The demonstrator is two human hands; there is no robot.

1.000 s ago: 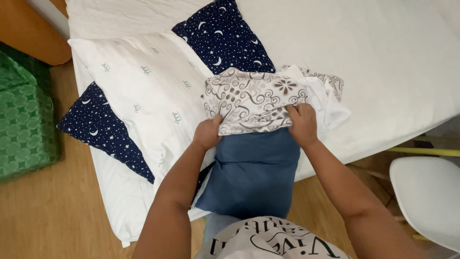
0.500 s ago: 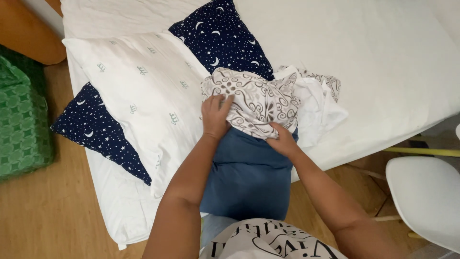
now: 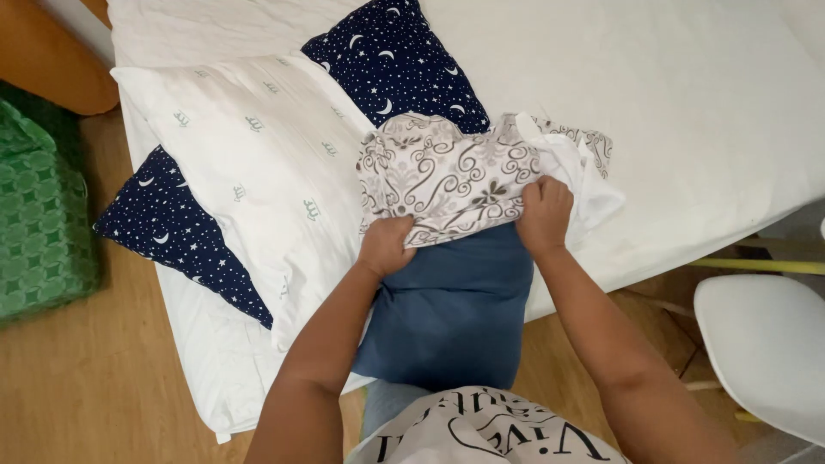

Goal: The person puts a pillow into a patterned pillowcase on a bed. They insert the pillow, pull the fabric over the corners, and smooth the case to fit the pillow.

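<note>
A plain dark blue pillow (image 3: 451, 309) lies at the near edge of the white bed (image 3: 687, 103). Over its far end sits a grey-and-white swirl-patterned pillowcase (image 3: 438, 172), bunched with white cloth (image 3: 580, 185) on its right. My left hand (image 3: 385, 247) grips the pillowcase's near edge on the left. My right hand (image 3: 543, 213) grips the same edge on the right, where patterned cloth meets white cloth. Both hands rest against the blue pillow's top end.
A white pillow with small grey motifs (image 3: 249, 163) lies left of the hands, over a navy star-and-moon pillow (image 3: 176, 232); another navy one (image 3: 395, 69) lies behind. A green patterned bag (image 3: 39, 215) stands on the wooden floor at left. A white chair (image 3: 765, 344) is right.
Both hands shifted along the patterned pillowcase: the left dropped from its top to the near left edge, the right moved out to the right edge. The cloth is now spread wider over the pillow's end.
</note>
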